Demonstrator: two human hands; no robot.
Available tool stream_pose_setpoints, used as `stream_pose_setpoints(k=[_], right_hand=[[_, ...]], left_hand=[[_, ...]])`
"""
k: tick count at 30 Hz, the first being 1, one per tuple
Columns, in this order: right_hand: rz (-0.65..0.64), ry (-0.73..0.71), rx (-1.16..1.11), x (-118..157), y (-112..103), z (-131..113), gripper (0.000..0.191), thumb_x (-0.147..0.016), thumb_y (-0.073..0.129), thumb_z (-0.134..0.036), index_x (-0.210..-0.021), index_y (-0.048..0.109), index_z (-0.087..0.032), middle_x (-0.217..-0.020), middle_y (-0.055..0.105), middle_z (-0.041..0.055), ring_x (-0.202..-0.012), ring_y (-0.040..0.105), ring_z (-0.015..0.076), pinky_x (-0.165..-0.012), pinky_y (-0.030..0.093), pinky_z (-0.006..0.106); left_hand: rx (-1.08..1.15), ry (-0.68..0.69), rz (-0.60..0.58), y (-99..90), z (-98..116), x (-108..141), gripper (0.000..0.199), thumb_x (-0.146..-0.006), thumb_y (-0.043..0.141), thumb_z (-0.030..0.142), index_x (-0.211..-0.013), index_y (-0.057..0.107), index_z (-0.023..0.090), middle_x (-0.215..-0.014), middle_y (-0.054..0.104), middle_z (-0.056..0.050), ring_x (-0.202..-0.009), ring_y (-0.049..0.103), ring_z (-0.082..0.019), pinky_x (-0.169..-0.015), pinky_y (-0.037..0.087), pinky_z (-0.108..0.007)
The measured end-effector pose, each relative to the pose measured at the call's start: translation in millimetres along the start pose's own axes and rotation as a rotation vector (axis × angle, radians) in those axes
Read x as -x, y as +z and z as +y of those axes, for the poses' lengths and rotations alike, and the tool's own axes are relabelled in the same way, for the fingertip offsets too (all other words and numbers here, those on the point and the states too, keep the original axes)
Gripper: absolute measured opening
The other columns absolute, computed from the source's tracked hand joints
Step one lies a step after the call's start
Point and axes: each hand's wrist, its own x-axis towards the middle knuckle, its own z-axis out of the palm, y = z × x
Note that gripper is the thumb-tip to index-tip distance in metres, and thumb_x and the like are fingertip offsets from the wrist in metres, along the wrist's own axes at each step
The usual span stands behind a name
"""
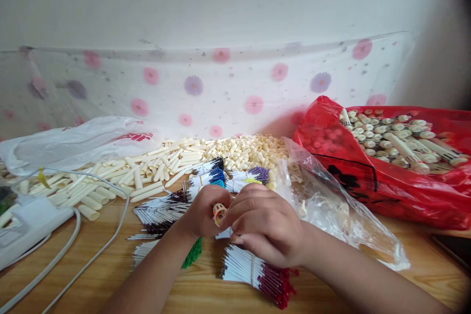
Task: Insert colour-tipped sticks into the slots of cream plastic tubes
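Observation:
Near the middle of the view, my left hand (206,211) is closed round a small cream slotted cap (219,212), whose open end faces me with something coloured inside. My right hand (263,221) touches the cap's right side, its fingers bent and pressed together; whether it pinches a small piece is hidden. Under and around both hands lie bundles of white sticks: dark red tips (275,282) at the front, green tips (192,253) below my left wrist, dark tips (162,211) to the left, and blue (217,176) and purple tips (259,174) behind.
Cream tubes (147,171) and a heap of slotted caps (250,149) lie at the back. A red bag (331,171) of assembled pieces stands right, beside a clear bag (342,211). A white power strip (33,230) with cables and a white bag (81,142) are left.

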Motion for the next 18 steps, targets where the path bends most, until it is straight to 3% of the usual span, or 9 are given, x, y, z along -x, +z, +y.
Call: stream_pose_setpoints(k=[3, 7, 18], right_hand=[[0.024, -0.01, 0.046, 0, -1, -1, 0.004, -0.083, 0.046, -0.017, -0.085, 0.049, -0.017, -0.08, 0.065, 0.0063, -0.079, 0.06, 0.0129, -0.071, 0.047, 0.029], [0.058, 0.001, 0.088, 2, 1, -1, 0.005, -0.08, 0.052, -0.018, -0.085, 0.052, -0.016, -0.075, 0.063, 0.0051, -0.072, 0.059, 0.0121, -0.066, 0.047, 0.027], [0.02, 0.058, 0.078, 2, 4, 0, 0.005, -0.078, 0.054, -0.016, -0.082, 0.055, -0.014, -0.076, 0.062, 0.0068, -0.071, 0.057, 0.0128, -0.064, 0.046, 0.026]], left_hand=[[-0.097, 0.102, -0.045, -2.0, -1, -1, 0.031, -0.061, 0.053, 0.044, -0.044, 0.04, 0.02, -0.043, 0.037, 0.002, -0.045, 0.034, -0.012, -0.047, 0.027, -0.027], [-0.175, 0.168, -0.046, -4.4, -3, -1, 0.03, -0.062, 0.05, 0.044, -0.047, 0.04, 0.02, -0.044, 0.04, 0.002, -0.045, 0.036, -0.012, -0.047, 0.028, -0.027], [-0.242, 0.229, -0.046, -8.9, -10, -2, 0.033, -0.064, 0.053, 0.042, -0.047, 0.037, 0.019, -0.046, 0.037, 0.003, -0.046, 0.036, -0.011, -0.047, 0.026, -0.025]])
